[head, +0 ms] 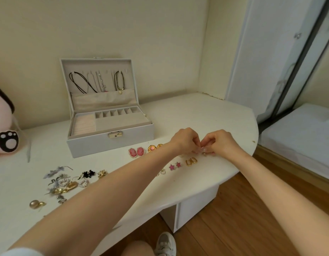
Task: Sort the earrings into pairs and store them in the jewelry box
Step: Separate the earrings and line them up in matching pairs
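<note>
A white jewelry box [112, 143] stands open at the back of the table, necklaces hanging in its lid. My left hand [185, 141] and my right hand [222, 142] meet at the table's right side, both pinching a small pale earring [203, 150] between the fingertips. Laid out in pairs nearby are pink oval cameo earrings [136, 152], round gold earrings with pink centres [152, 148], pink star earrings [175, 165], gold hoop earrings [191, 161] and small pearl ring earrings [162, 171]. An unsorted heap of earrings [67, 182] lies at the left.
The white table [206, 115] has a curved front edge, with a wooden floor [234, 218] below. A pink plush toy [4, 130] sits at the far left. One gold drop earring [36, 204] lies apart near the front left. My shoe [164, 244] shows below.
</note>
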`<state>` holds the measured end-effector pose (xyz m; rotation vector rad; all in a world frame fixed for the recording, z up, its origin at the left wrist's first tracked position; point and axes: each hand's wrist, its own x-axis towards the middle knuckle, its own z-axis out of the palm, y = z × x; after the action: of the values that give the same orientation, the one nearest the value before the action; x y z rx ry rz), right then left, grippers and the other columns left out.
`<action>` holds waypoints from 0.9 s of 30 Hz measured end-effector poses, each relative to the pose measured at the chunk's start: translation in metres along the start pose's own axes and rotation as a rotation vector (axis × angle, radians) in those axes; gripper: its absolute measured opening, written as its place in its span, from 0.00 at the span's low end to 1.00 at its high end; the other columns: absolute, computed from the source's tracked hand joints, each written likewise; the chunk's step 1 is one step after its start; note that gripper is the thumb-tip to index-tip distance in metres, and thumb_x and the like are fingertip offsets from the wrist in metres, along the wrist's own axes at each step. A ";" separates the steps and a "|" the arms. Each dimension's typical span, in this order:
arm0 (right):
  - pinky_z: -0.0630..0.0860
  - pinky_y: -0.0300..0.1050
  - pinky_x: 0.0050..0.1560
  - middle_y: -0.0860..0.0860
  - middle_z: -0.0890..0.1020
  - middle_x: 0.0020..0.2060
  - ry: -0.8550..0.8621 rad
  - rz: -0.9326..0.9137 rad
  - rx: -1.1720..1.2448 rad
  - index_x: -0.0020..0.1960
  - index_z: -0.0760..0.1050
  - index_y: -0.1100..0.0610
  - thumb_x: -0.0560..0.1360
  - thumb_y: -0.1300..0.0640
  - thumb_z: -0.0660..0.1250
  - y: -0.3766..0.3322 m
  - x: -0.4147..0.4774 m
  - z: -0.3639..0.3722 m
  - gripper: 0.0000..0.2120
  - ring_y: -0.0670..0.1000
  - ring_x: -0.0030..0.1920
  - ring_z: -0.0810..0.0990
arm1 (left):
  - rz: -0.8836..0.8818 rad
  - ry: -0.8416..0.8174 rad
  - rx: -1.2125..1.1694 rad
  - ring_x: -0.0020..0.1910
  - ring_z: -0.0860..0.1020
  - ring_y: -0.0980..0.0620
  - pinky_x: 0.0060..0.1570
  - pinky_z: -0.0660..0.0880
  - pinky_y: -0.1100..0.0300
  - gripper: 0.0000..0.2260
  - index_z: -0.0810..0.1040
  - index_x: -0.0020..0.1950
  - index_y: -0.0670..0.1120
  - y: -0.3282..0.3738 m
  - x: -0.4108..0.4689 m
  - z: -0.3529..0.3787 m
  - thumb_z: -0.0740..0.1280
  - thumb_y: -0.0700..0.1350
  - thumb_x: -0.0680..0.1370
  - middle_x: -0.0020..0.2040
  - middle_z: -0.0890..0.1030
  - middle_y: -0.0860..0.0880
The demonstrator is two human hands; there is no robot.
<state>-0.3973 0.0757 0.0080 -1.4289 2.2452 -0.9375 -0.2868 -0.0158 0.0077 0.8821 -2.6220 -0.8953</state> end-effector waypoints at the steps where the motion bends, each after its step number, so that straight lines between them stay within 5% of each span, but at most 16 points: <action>1: 0.77 0.34 0.34 0.55 0.82 0.33 0.008 -0.003 0.008 0.44 0.82 0.61 0.68 0.68 0.73 0.000 0.001 0.001 0.07 0.47 0.33 0.79 | -0.004 0.012 0.026 0.36 0.76 0.51 0.39 0.75 0.60 0.03 0.79 0.43 0.43 -0.001 0.001 0.000 0.71 0.40 0.71 0.38 0.79 0.48; 7: 0.71 0.30 0.35 0.51 0.80 0.35 0.035 -0.042 0.016 0.44 0.83 0.60 0.66 0.63 0.76 -0.001 0.007 0.007 0.08 0.45 0.35 0.76 | 0.005 0.047 0.097 0.42 0.77 0.48 0.48 0.77 0.54 0.06 0.75 0.41 0.48 -0.005 0.006 0.000 0.72 0.43 0.71 0.42 0.77 0.49; 14: 0.78 0.38 0.42 0.50 0.82 0.31 0.052 -0.011 0.071 0.46 0.81 0.58 0.67 0.72 0.68 0.003 0.011 0.010 0.13 0.44 0.35 0.79 | -0.005 0.045 0.162 0.49 0.77 0.47 0.45 0.71 0.58 0.06 0.79 0.46 0.45 -0.004 0.006 0.001 0.71 0.43 0.72 0.45 0.78 0.47; 27: 0.77 0.43 0.45 0.52 0.83 0.36 0.116 -0.046 0.119 0.45 0.81 0.53 0.71 0.69 0.66 0.002 0.008 0.012 0.12 0.49 0.39 0.80 | 0.031 0.163 0.194 0.52 0.77 0.47 0.45 0.69 0.59 0.06 0.78 0.50 0.46 -0.011 -0.003 -0.002 0.67 0.46 0.76 0.52 0.81 0.48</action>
<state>-0.3957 0.0646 -0.0020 -1.4125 2.2040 -1.1755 -0.2790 -0.0219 0.0022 0.9151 -2.6028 -0.5434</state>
